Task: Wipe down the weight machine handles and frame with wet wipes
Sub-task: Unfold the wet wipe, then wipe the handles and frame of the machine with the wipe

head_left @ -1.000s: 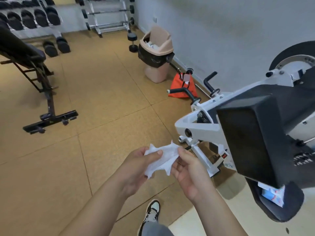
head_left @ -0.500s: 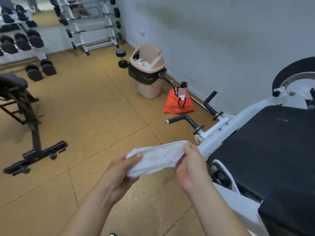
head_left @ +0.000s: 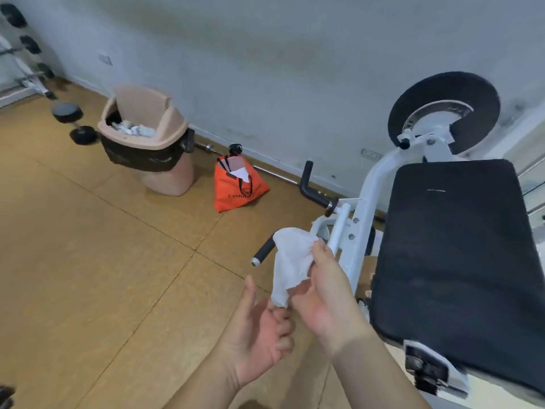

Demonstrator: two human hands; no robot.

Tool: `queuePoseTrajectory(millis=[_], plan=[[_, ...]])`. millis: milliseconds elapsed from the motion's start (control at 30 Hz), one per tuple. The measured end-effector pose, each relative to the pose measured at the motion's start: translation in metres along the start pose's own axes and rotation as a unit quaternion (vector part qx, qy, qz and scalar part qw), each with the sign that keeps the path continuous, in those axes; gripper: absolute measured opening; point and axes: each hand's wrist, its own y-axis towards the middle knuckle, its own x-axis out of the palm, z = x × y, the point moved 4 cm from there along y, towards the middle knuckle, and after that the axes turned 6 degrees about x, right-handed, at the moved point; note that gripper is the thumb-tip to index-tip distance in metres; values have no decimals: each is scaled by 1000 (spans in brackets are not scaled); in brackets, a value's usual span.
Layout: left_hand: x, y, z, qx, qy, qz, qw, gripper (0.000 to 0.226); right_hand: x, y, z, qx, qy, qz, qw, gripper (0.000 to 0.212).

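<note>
The right hand (head_left: 327, 290) holds the wet wipe (head_left: 290, 261) up in the air, in front of the person and just beside the machine. Its thumb and fingers pinch the upper edge, so the rest of the sheet hangs loose and opens by its own weight. I think this is the reason for the high grip, b/c a bunched wipe cleans badly.

The left hand (head_left: 259, 329) is below, palm up, thumb apart from the others, fingers relaxed and half curled, holding nothing. The lower tip of the wipe comes down to these fingertips; I cannot tell if it touches them. Probably this hand waits there to catch the bottom corner and spread the sheet flat.

The near handle (head_left: 263, 252), black w/ a silver end cap, points toward the person and is partly behind the wipe, so it looks like the first part to clean. The white frame (head_left: 368, 196) rises behind it to the far handle (head_left: 306, 178) and the weight plate (head_left: 442, 107). The black pad (head_left: 460, 246) is on the right. The wipe has no contact w/ the machine yet, so I judge the task is at the prep step.

The bin (head_left: 174, 181) and the orange bag (head_left: 236, 190) stand by the wall, well apart from the hands. The bin has crumpled white things inside, maybe used wipes.
</note>
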Motion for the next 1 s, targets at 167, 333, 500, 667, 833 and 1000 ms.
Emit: queuePoseTrajectory(millis=[167,333,500,667,833,1000], plan=[[51,21,47,-94,12,-180,979,105,31,14,-20,-41,33,8,999,47],[81,67,66,-151,33,-189,970,94,11,24,-40,-70,97,59,991,52],[88,120,78,-201,124,-86,968,57,-24,49,-68,-81,111,123,983,39],[87,170,110,-100,235,-37,966,51,-85,108,-84,-22,69,245,967,28],[81,233,141,-37,390,39,919,42,-127,178,-110,-36,-113,350,929,16],[75,299,154,34,502,141,853,20,-163,238,-103,-59,-442,412,795,54]])
